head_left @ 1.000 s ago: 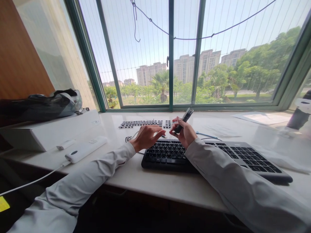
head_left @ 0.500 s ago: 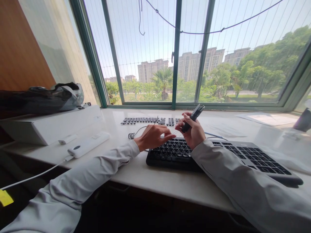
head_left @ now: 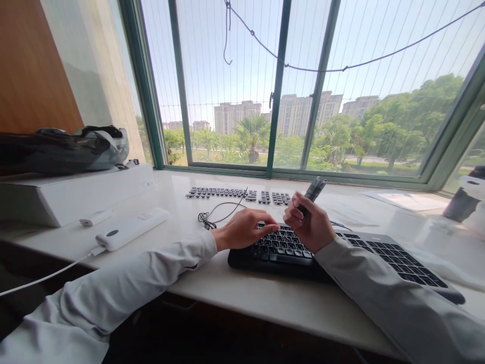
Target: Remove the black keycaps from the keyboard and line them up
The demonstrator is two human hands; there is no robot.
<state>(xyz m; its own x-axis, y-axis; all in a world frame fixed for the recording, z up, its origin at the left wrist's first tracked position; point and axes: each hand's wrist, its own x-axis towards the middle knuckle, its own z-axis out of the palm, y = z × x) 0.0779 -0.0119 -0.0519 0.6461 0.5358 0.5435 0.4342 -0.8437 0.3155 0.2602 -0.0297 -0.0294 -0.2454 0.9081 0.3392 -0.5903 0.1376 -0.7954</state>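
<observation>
Centrally, we saw the right hand [head_left: 312,222] closed around a slim dark object [head_left: 314,189], its fingers curled about the lower part so that only the upper end showed, tilted up and to the right. Palm and fingers covered the rest, and we could not make out its full length or kind. Just left of this grip, we found the left hand [head_left: 246,230] held low, thumb stretched out and index finger bent above it, with a narrow gap between; its other fingers were largely hidden, and we could not tell whether the tips pinched anything small. Below both grips lay the black keyboard [head_left: 284,251]; the left hand covered part of its left end, while the right hand and sleeve [head_left: 379,293] cut across its middle, leaving a block of keys in view to the right of the grip. Whether either hand touched the keys, we could not tell. Beyond the grips, we noted dark keycaps [head_left: 217,192] laid in rows, their right end reaching the edge of the right hand. Beyond the left wrist, a thin cable [head_left: 206,221] lay bunched, partly lost behind that hand. Behind the right wrist, we saw only a short stretch of a blue strip [head_left: 338,224].
</observation>
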